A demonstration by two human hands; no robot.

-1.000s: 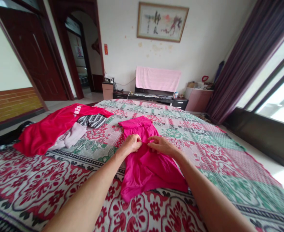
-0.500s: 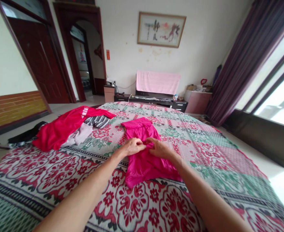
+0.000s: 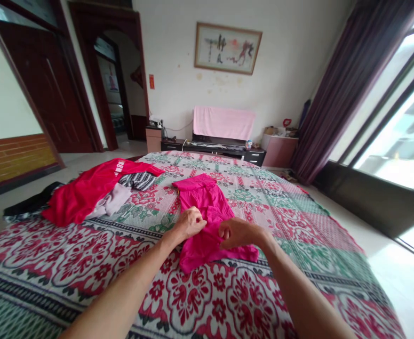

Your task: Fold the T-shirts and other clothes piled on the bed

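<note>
A bright pink garment (image 3: 205, 207) lies lengthwise on the patterned bedspread (image 3: 284, 221), its near end bunched up. My left hand (image 3: 190, 223) is closed, pinching the pink fabric at its left side. My right hand (image 3: 238, 232) is closed too, gripping the same fabric a little to the right. The two hands are close together over the near half of the garment.
A pile of clothes lies at the bed's left: a red shirt (image 3: 87, 190), a pale piece (image 3: 110, 203) and a striped piece (image 3: 139, 179). A low TV cabinet with a pink cloth (image 3: 223, 123) stands at the far wall. Dark curtains (image 3: 337, 89) and windows are on the right, doors on the left.
Both hands have drawn back towards me along the pink garment, still gripping it, and its near end has been gathered up shorter. The camera has lifted slightly.
</note>
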